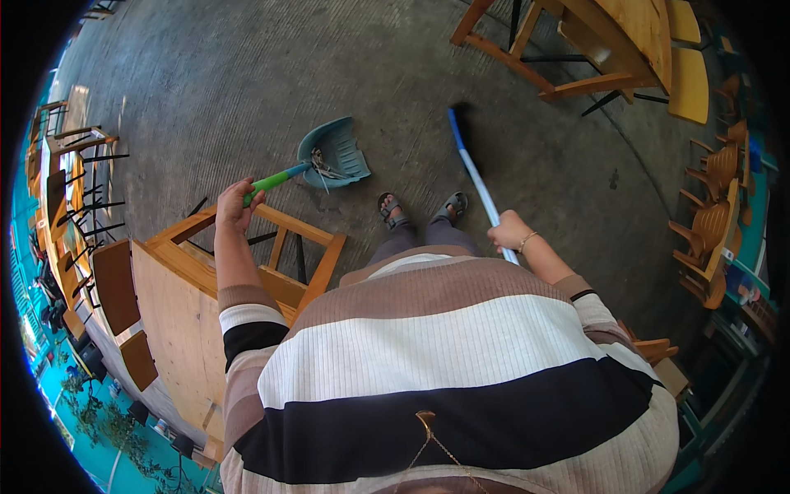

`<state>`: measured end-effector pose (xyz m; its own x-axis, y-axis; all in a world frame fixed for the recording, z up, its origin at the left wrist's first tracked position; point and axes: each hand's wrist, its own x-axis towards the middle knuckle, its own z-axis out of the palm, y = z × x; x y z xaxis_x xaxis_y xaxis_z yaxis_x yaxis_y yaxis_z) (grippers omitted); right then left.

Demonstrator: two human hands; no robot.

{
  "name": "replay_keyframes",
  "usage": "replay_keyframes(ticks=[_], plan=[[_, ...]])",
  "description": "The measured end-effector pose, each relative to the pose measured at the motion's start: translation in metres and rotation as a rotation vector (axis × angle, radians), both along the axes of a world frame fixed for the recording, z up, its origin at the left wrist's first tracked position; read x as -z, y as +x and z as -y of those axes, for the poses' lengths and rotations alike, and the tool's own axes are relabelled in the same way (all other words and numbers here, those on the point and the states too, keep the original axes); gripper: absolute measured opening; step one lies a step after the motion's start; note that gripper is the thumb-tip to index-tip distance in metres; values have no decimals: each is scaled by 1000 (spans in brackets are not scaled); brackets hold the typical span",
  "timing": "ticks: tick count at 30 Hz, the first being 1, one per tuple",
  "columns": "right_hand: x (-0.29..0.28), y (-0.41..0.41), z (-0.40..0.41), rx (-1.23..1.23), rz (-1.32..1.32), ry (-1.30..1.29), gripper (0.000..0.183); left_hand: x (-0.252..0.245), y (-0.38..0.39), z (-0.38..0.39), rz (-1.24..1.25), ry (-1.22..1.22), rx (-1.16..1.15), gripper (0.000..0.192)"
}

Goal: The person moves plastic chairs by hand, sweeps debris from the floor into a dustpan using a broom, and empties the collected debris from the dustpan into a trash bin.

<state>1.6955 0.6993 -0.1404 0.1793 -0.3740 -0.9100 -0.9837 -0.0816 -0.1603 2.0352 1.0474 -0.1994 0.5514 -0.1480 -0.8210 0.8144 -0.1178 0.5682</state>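
Note:
My left hand [236,205] is closed around the green grip of a long-handled dustpan [334,152]. Its blue-grey pan faces up over the floor, with a small heap of pale litter [320,164] near the handle end. Whether the pan touches the floor I cannot tell. On the other side, my right hand [511,231] grips a pale blue pole, the handle of a broom [478,179]. The pole slants away from me to a darker blue upper part and a dark, blurred head [467,116]. My sandalled feet stand between the two tools.
A wooden table [185,309] with chairs stands close by my left arm. Another wooden table [639,25] with yellow seats is at the far right. Brown plastic chairs [710,228] line the right wall. Ridged concrete floor [247,80] stretches ahead, and more tables [62,204] stand far left.

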Motion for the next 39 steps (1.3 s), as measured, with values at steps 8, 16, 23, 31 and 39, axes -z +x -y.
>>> replay_keyframes(ticks=[8,16,23,31,39], plan=[[22,46,-75,-431,340,229,19,-6,18,16,-65,52,-85,28],[-92,14,1,-220,171,137,16,-5,11,-4,-45,45,-89,33],[-56,-34,109,-61,56,-269,12,-19,6,-20,-67,-35,-171,28],[19,-24,103,-29,-22,-307,15,-24,-6,-16,-86,-91,-258,30],[-18,27,-5,-213,148,90,14,-2,-16,-6,-90,-158,-341,28]])
